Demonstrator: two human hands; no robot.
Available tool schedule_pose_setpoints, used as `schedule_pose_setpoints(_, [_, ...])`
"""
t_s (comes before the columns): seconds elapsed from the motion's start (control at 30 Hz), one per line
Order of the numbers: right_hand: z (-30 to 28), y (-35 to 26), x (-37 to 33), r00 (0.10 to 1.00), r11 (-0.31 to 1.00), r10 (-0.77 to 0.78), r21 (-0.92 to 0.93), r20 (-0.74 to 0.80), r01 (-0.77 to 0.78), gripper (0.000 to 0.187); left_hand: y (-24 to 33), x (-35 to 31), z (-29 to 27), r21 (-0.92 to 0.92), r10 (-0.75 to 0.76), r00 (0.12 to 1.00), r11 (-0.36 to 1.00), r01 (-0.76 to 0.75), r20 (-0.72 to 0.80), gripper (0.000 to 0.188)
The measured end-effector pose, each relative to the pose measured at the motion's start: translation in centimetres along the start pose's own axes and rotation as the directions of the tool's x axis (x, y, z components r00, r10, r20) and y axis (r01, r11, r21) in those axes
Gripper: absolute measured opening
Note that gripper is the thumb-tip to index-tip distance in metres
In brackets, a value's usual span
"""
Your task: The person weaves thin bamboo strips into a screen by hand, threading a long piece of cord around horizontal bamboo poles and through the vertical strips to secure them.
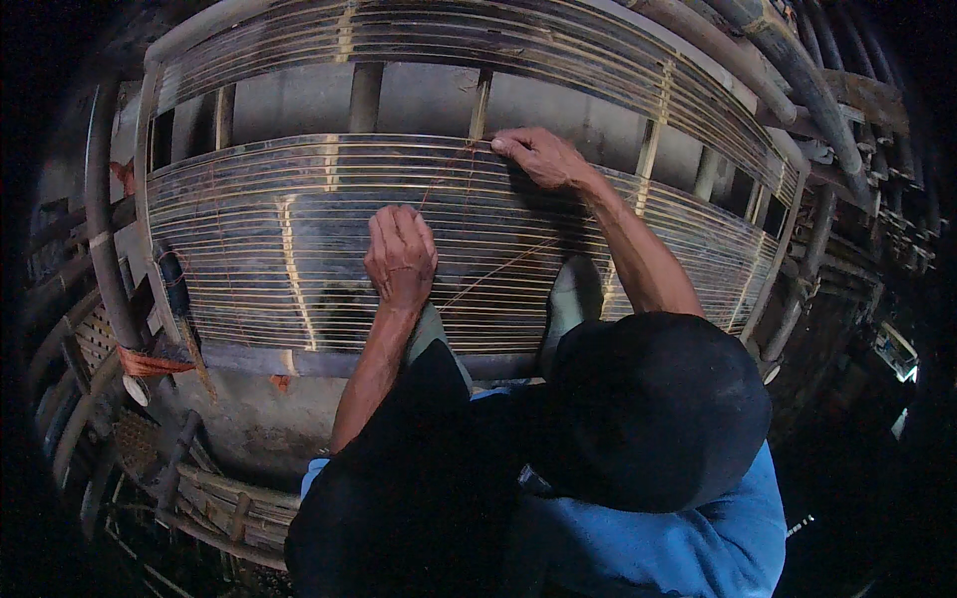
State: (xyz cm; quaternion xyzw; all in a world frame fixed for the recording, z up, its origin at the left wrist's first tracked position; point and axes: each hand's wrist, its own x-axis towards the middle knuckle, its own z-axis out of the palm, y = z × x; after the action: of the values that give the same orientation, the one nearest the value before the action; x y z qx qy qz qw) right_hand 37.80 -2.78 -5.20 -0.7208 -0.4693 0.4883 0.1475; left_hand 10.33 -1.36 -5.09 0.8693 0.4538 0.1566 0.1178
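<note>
From my head camera I count two bands of thin slats stretched across a frame in front of me: a lower, wide band (299,249) that I work on, and an upper band (478,40) above it, with a gap between them where upright wooden posts (365,96) show. The slats are narrow, flat strips, pale and glossy like split bamboo, lying side by side in close rows that curve toward the rim of the picture. One thin reddish thread (498,267) runs slantwise over the lower band, and finer red strands hang near its top edge.

My left hand (401,253) lies on the middle of the lower band, knuckles up, fingers curled down close together and pressing on the slats; whether it pinches the thread I cannot tell. My right hand (538,154) reaches higher, to the top edge of the same band, fingers bent and closed in a pinch at the point where the red strands meet the slats.

At the left, one orange strip (150,364) is tied around a grey pole (105,249).
</note>
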Motion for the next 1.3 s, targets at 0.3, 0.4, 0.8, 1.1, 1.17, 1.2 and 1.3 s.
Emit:
schedule_pose_setpoints(0.3, [-0.6, 0.3, 0.1, 1.000, 1.000, -0.002, 0.001, 0.028, 0.002, 0.050, -0.6, 0.1, 0.2, -0.309, -0.042, 0.987, 0.951, -0.008, -0.155, 0.013])
schedule_pose_setpoints(0.4, [-0.3, 0.1, 0.0, 1.000, 0.999, -0.031, 0.039, 0.002, 0.030, 0.051, -1.2, -0.9, 0.7, -0.285, -0.068, 0.980, 0.958, 0.012, -0.188, 0.014])
schedule_pose_setpoints(0.8, [0.1, 2.2, 0.4, 0.998, 0.999, -0.038, -0.033, -0.053, 0.036, 0.043, -0.1, 0.7, -0.1, -0.172, -0.042, 0.997, 0.985, 0.029, -0.071, 0.004])
schedule_pose_setpoints(1.1, [-0.1, 1.5, 0.4, 0.999, 0.999, -0.045, 0.009, -0.016, 0.046, 0.044, -2.6, 2.9, -3.7, -0.414, -0.208, 0.753, 0.730, 0.545, 0.625, 0.019])
schedule_pose_setpoints(1.17, [-0.5, 1.8, 0.4, 0.998, 0.998, -0.069, 0.005, 0.012, 0.069, 0.044, -2.8, 5.0, -6.6, -0.408, -0.174, 0.699, 0.705, 0.580, 0.693, 0.025])
schedule_pose_setpoints(1.2, [-0.5, 1.8, 0.5, 0.997, 0.997, -0.071, 0.005, 0.012, 0.071, 0.044, -3.0, 5.7, -8.0, -0.397, -0.145, 0.643, 0.679, 0.618, 0.752, 0.031])
schedule_pose_setpoints(1.3, [-0.6, 1.7, 0.5, 0.999, 0.999, 0.015, -0.052, 0.045, -0.012, 0.044, -4.4, 6.1, -11.0, -0.695, -0.034, 0.841, 0.546, 0.468, 0.539, 0.043])
